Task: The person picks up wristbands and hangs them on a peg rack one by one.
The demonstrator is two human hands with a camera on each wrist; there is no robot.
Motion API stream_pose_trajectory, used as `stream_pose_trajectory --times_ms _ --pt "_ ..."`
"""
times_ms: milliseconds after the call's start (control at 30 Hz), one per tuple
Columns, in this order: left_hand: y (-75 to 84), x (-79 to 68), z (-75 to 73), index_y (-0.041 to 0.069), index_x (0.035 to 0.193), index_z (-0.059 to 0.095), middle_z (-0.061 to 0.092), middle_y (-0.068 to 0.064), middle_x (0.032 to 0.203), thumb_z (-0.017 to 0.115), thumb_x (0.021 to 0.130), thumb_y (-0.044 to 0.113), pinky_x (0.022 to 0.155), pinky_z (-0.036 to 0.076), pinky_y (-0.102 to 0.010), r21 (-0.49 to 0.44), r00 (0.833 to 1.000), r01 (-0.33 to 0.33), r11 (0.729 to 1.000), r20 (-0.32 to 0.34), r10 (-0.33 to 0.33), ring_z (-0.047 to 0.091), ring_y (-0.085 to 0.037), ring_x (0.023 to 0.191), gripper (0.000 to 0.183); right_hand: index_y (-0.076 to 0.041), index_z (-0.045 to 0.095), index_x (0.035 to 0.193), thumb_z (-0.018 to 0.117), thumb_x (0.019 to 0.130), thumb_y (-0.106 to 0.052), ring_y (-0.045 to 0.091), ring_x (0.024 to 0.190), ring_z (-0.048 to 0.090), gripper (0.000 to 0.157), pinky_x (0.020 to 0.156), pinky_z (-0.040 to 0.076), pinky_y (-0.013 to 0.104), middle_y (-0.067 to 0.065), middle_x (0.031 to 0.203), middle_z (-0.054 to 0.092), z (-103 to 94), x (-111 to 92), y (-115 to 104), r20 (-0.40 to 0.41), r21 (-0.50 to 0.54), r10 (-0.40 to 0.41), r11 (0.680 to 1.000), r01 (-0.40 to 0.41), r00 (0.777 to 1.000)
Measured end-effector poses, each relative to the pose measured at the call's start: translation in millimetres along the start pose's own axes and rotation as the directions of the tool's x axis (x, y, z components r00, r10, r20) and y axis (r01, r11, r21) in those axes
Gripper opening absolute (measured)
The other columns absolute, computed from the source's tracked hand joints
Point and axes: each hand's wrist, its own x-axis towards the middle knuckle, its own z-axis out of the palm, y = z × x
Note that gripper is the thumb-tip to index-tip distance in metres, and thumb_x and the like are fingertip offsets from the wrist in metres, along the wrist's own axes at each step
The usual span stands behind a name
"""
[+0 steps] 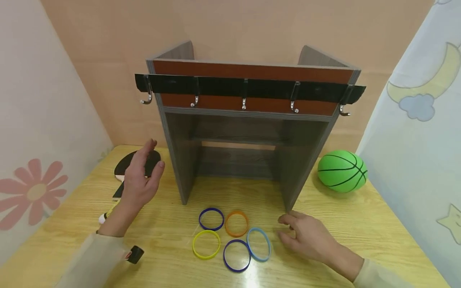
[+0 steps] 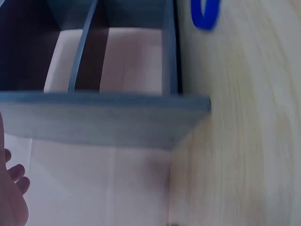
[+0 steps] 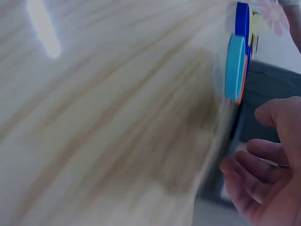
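Observation:
In the head view my left hand [image 1: 141, 181] is raised left of the grey shelf unit [image 1: 306, 160], its fingers extended and nothing held. My right hand [image 1: 306, 236] hovers or rests by the unit's right front corner, fingers slightly bent around nothing. Between the hands several silicone wristbands lie flat: a dark blue band [image 1: 199, 221], an orange band [image 1: 247, 226], a yellow band [image 1: 194, 249], a second dark blue band [image 1: 225, 258] and a light blue band [image 1: 269, 248], which is nearest my right hand. The light blue band [image 3: 233, 68] also appears in the right wrist view.
A black rail [image 1: 223, 87] with several metal hooks [image 1: 244, 104] crosses the unit's front. A green ball [image 1: 342, 171] sits to the right. Behind my left hand lies a black table tennis paddle [image 1: 126, 165]. Patterned walls border the wooden table [image 1: 165, 256].

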Motion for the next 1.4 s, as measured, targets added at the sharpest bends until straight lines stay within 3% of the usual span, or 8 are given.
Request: stream_pose_trajectory --times_ms 133,267,433,600,800,933,1133,1400 --pt "5.0 5.7 22.1 -0.007 0.137 0.042 0.054 -0.021 0.127 0.051 0.098 0.034 0.095 0.042 -0.032 -0.126 0.995 -0.013 0.992 -0.103 0.000 0.053 -0.039 0.111 0.057 -0.015 0.067 0.089 0.073 0.082 -0.026 0.001 0.064 0.049 0.015 0.054 0.043 0.022 -0.016 0.075 0.054 14.0 7 -9 0.110 0.189 0.058 0.979 -0.078 0.992" --pt "10.8 11.4 34.2 -0.013 0.132 0.045 0.056 -0.024 0.120 0.049 0.099 0.033 0.091 0.045 -0.026 -0.183 0.983 -0.050 0.982 -0.184 0.016 0.057 -0.036 0.105 0.056 -0.015 0.068 0.087 0.074 0.082 -0.030 0.001 0.067 0.052 0.017 0.057 0.046 0.023 -0.017 0.076 0.055 20.6 12 -15 0.159 0.285 0.088 0.950 -0.131 0.983" --pt "29.3 22.2 37.5 -0.018 0.124 0.049 0.056 -0.030 0.115 0.049 0.100 0.015 0.089 0.047 -0.026 -0.265 0.977 -0.064 0.962 -0.212 0.007 0.057 -0.025 0.105 0.041 -0.016 0.069 0.085 0.076 0.079 -0.023 0.000 0.067 0.054 0.012 0.057 0.046 0.022 -0.017 0.075 0.056 24.5 15 -17 0.181 0.330 0.093 0.932 -0.149 0.979" --pt "43.1 27.5 38.1 -0.020 0.118 0.052 0.057 -0.032 0.111 0.050 0.097 0.004 0.086 0.049 -0.026 -0.301 0.966 -0.074 0.951 -0.258 -0.006 0.058 -0.025 0.103 0.032 -0.017 0.068 0.079 0.073 0.078 -0.013 -0.002 0.064 0.052 0.007 0.056 0.045 0.020 -0.018 0.071 0.053 26.2 16 -16 0.214 0.341 0.094 0.926 -0.164 0.972" --pt "47.1 27.7 40.9 -0.019 0.109 0.059 0.062 -0.030 0.104 0.056 0.093 0.001 0.080 0.051 -0.024 -0.313 0.944 -0.082 0.946 -0.328 -0.027 0.060 -0.030 0.097 0.025 -0.016 0.066 0.076 0.070 0.079 -0.005 -0.001 0.061 0.054 0.012 0.054 0.047 0.021 -0.017 0.067 0.056 23.9 16 -13 0.261 0.448 0.119 0.864 -0.229 0.958" --pt "47.9 27.5 41.3 -0.019 0.108 0.060 0.063 -0.028 0.103 0.058 0.092 -0.003 0.078 0.052 -0.025 -0.340 0.941 -0.074 0.937 -0.335 -0.048 0.062 -0.031 0.098 0.023 -0.012 0.067 0.076 0.070 0.080 -0.005 0.005 0.058 0.058 0.008 0.051 0.049 0.024 -0.010 0.066 0.061 13.6 19 -8 0.324 0.533 0.161 0.783 -0.320 0.932" --pt "46.3 27.4 40.5 -0.019 0.105 0.061 0.064 -0.027 0.101 0.059 0.089 -0.008 0.078 0.052 -0.026 -0.357 0.945 -0.046 0.933 -0.318 -0.075 0.063 -0.026 0.094 0.020 0.001 0.064 0.083 0.069 0.084 -0.006 0.032 0.057 0.063 0.009 0.046 0.052 0.034 0.011 0.068 0.064 -14.4 31 1 0.468 0.650 0.217 0.572 -0.500 0.857" --pt "43.1 26.2 37.1 -0.018 0.098 0.066 0.065 -0.027 0.094 0.065 0.086 -0.004 0.074 0.051 -0.018 -0.304 0.937 -0.029 0.952 -0.340 -0.080 0.065 -0.016 0.089 0.018 0.011 0.059 0.086 0.071 0.083 -0.003 0.030 0.071 0.067 0.018 0.065 0.055 0.045 0.027 0.079 0.063 -42.9 64 0 0.429 0.786 0.178 0.410 -0.463 0.886"
